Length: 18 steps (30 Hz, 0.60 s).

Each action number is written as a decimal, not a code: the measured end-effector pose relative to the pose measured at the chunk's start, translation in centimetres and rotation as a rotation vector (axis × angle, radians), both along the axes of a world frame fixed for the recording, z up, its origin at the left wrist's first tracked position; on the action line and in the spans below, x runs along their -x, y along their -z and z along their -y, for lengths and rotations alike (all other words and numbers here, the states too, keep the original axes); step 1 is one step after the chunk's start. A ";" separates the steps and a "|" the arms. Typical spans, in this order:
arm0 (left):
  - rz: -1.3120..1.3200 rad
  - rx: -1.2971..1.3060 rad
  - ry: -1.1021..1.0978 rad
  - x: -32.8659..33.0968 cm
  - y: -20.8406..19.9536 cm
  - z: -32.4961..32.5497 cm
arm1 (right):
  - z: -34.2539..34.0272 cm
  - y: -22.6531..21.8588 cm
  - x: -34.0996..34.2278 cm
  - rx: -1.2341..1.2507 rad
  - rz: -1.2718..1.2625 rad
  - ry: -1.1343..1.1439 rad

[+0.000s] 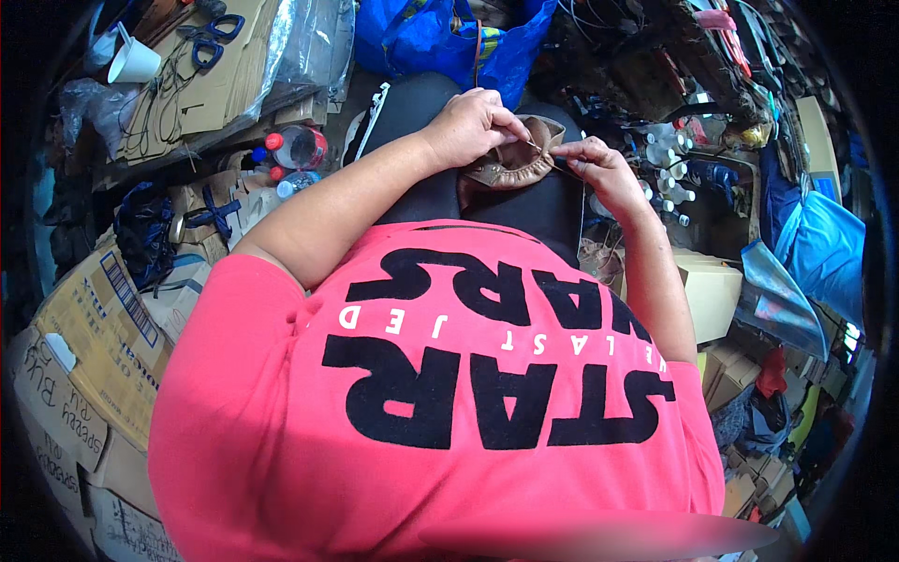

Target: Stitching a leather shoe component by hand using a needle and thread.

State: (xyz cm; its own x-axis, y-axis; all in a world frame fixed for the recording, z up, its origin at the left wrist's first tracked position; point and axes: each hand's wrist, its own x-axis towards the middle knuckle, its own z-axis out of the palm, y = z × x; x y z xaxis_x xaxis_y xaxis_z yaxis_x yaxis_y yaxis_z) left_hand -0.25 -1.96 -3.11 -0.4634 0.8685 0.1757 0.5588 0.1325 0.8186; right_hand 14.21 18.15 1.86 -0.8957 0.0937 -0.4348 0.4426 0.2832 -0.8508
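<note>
We see two bare hands at work on a gathered brown leather piece [510, 176], which rests on a lap in dark trousers [536, 223]; its opening is turned up and its near rim is drawn into small, even puckers. The left hand [471, 124] arches over the far left side of the leather piece, thumb and forefinger pinching a thin item at the opening, too small for us to name. The right hand [609, 175] comes in at the right rim of the leather piece, its thumb and forefinger closed on a small dark item; we cannot tell whether they grip the rim too.

Nearer than the leather piece, we find a pink T-shirt [449, 487] with large black lettering. Just beyond the leather piece sits a glossy blue bag [412, 39]. To its left lies a clear plastic bottle with a red cap [302, 148], and farther left beyond it are flat cardboard sheets [229, 96], blue-handled scissors [200, 37] and a white plastic cup [138, 64]. To the right of the leather piece we make out a cluster of white bottles [676, 195], and well apart on that same side hangs a light-blue cloth [824, 248].
</note>
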 end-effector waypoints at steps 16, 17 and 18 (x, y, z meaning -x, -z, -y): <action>0.143 -0.042 0.101 0.2 0.7 -1.4 | -0.8 1.1 -0.2 0.150 -0.013 0.010; 0.172 -0.054 0.141 0.3 0.9 -1.5 | -0.8 1.1 -0.2 0.150 -0.014 0.009; 0.171 -0.055 0.141 0.3 0.6 -1.6 | -0.7 0.9 0.0 0.131 -0.013 -0.005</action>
